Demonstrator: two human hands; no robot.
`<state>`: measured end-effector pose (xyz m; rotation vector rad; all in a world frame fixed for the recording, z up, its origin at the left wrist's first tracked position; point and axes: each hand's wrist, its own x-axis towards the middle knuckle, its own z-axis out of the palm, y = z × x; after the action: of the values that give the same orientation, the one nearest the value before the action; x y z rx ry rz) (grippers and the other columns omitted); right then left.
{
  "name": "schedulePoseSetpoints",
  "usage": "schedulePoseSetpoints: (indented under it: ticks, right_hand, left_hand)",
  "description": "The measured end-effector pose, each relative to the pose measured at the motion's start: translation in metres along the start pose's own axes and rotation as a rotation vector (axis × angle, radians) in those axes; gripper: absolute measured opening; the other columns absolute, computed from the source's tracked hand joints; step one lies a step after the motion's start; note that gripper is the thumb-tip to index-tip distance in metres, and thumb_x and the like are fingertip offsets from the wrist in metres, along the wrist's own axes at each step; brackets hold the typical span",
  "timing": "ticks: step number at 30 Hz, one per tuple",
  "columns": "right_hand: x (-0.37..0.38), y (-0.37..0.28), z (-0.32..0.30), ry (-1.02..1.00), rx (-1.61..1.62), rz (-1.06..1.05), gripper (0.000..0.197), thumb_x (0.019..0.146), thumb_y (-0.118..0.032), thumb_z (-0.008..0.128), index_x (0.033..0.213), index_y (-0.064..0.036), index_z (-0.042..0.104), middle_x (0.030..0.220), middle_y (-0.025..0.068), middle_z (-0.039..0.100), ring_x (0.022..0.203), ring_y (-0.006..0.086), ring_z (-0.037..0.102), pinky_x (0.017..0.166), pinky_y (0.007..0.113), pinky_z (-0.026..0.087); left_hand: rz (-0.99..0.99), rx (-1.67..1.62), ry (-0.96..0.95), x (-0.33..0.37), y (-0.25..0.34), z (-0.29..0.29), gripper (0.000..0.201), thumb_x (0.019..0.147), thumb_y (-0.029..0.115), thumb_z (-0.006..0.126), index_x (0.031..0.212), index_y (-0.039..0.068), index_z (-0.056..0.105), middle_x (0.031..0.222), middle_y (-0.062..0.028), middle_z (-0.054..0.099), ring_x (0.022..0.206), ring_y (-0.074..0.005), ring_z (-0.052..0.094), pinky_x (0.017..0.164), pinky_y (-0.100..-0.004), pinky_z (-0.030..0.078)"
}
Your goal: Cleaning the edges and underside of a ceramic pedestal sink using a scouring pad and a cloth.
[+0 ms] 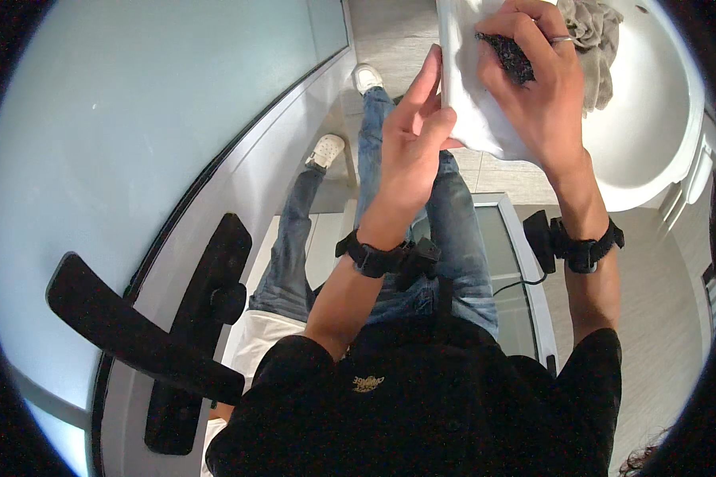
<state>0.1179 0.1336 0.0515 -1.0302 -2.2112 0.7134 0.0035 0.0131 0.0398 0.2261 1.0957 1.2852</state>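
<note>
My right hand (pixel 537 87), a ring on one finger, is closed round a dark, speckled scouring pad (pixel 511 57). It presses the pad against a smooth white ledge (pixel 485 131) beside the washbasin. Whether the ledge is part of the basin I cannot tell. My left hand (pixel 418 123) grips the ledge's left edge, with the thumb near the top and some fingertips hidden behind it. A crumpled grey-brown cloth (pixel 597 40) hangs over the inner side of the white basin (pixel 644 111), just right of my right hand.
On the left stands a frosted glass door (pixel 135 103) with a long black handle (pixel 135 334) jutting toward me. Close by on that side are the jeans-clad leg (pixel 290 238) and white shoe (pixel 326 149) of another person. A framed glass panel (pixel 511 238) lies below my forearms.
</note>
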Motion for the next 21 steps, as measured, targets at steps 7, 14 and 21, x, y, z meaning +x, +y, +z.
schedulePoseSetpoints:
  ticks: [7,14,21]
  right_hand:
    - [-0.002,0.001,0.000,-0.032,0.001,0.069,0.023,0.069,0.002,0.070,0.090,-0.0014,0.062,0.095,0.0143,0.053,0.090,0.0267,0.058,0.071,0.037,0.048]
    - [0.000,-0.003,-0.006,-0.043,0.058,0.081,0.024,0.067,0.002,0.069,0.090,-0.0013,0.062,0.096,0.0146,0.053,0.092,0.0275,0.058,0.073,0.036,0.048]
    - [0.000,-0.004,-0.005,-0.051,0.060,0.083,0.024,0.067,0.001,0.069,0.091,-0.0008,0.063,0.096,0.0153,0.054,0.093,0.0281,0.058,0.075,0.036,0.048]
  left_hand:
    - [0.087,0.086,-0.073,-0.004,-0.007,-0.006,0.068,0.090,0.000,0.042,0.154,0.004,0.020,0.149,-0.0191,0.041,0.125,-0.0241,0.053,0.093,-0.0367,0.056]
    - [0.093,0.065,-0.009,-0.007,-0.012,-0.005,0.067,0.091,-0.001,0.048,0.153,0.000,0.022,0.149,-0.0175,0.041,0.127,-0.0225,0.049,0.099,-0.0351,0.047]
    - [0.044,-0.069,0.013,-0.008,-0.011,-0.003,0.065,0.091,-0.006,0.052,0.150,-0.005,0.026,0.155,-0.0160,0.032,0.137,-0.0238,0.038,0.112,-0.0378,0.032]
